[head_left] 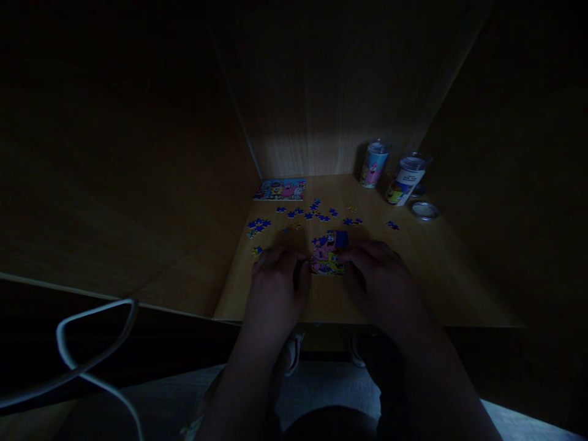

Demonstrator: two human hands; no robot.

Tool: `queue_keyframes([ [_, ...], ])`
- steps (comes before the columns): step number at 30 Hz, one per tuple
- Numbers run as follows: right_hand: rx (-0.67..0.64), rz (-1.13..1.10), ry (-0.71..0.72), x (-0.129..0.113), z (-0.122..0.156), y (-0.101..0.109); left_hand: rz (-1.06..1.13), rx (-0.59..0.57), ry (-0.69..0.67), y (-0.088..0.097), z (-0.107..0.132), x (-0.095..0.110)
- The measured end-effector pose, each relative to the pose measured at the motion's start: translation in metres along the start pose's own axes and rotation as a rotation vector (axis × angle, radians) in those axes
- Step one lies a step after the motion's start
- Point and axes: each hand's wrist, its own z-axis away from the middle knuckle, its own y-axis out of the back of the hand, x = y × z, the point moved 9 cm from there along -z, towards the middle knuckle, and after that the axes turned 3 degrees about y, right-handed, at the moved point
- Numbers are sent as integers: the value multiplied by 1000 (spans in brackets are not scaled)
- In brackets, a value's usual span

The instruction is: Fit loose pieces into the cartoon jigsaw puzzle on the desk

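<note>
From the head view I see a part-built jigsaw (329, 248) lying toward the near edge of the tabletop (333, 306), around the middle of its width. The left hand (275, 275) is at its left side, the right hand (383, 275) at its right, each with thumb and fingers curled in toward it. It's too dark over here to tell whether either pinches a piece. Loose blue-and-yellow pieces (260, 224) are strewn beyond, from the left edge across the middle, with a couple out to the right. A cartoon picture card (281, 190) lies at the far left corner; two clear-topped canisters (373, 168) stand by the far right corner, a round lid (424, 211) just beside the nearer one.
</note>
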Motion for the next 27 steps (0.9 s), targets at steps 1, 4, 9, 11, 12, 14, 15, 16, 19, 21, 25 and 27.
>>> queue_keyframes([
  [1,2,4,0,0,0,0,-2,-3,1,0,0,0],
  [4,12,13,-4,0,1,1,-15,-7,4,0,-1,0],
  [9,21,7,4,0,1,1,-49,-9,-6,0,-1,3],
  [11,22,5,1,1,1,0,-63,-11,-10,-1,0,4],
  [12,20,3,-2,1,1,0,-67,-12,-12,-1,0,4],
  [14,17,1,-5,0,0,0,-70,-9,-16,-1,0,4],
  [15,18,1,-6,0,0,1,-68,-10,-20,-1,0,5],
  [16,18,0,-6,-1,0,1,-66,-11,-24,-1,0,5],
  [19,21,-2,-8,-2,0,2,-71,-9,-34,-1,0,6],
  [21,19,4,-6,-1,0,2,-79,-7,-34,-1,0,7],
  [25,15,15,7,0,1,0,-84,-14,-33,-2,1,6],
  [27,21,11,7,1,1,0,-88,-14,-34,-3,1,6],
])
